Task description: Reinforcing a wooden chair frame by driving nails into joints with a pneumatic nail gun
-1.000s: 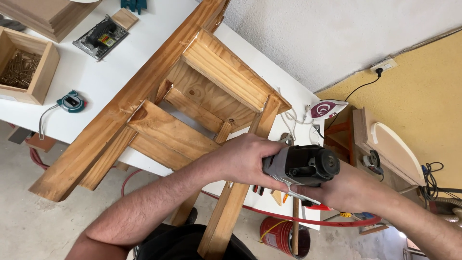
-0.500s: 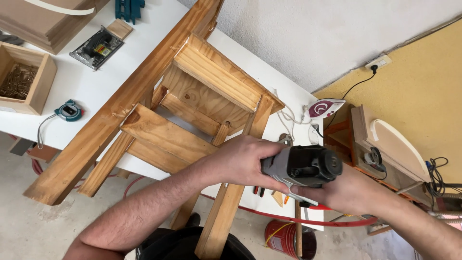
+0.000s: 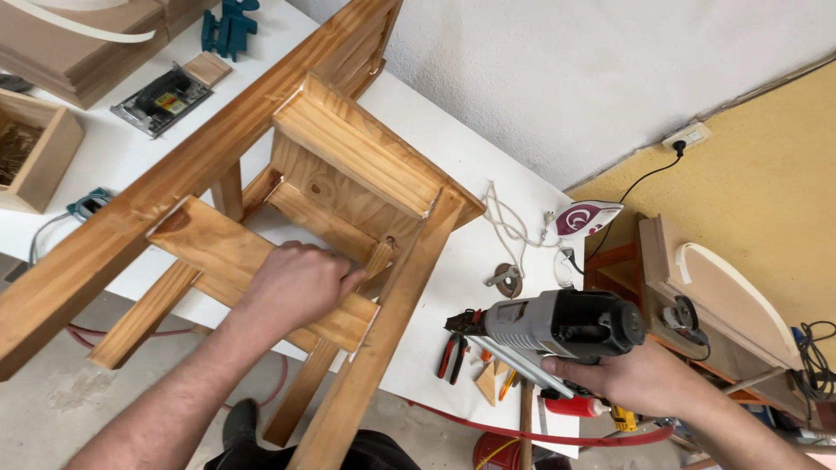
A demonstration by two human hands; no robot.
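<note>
The left hand presses flat on a slat of the wooden frame on the counter; the right hand grips a nail gun, which looks due back at the joint

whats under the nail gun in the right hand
Below the nail gun held by the right hand: red-handled pliers and small wood offcuts on the white table. The gun covers whatever lies directly beneath it.

White wall, grey floor
</note>
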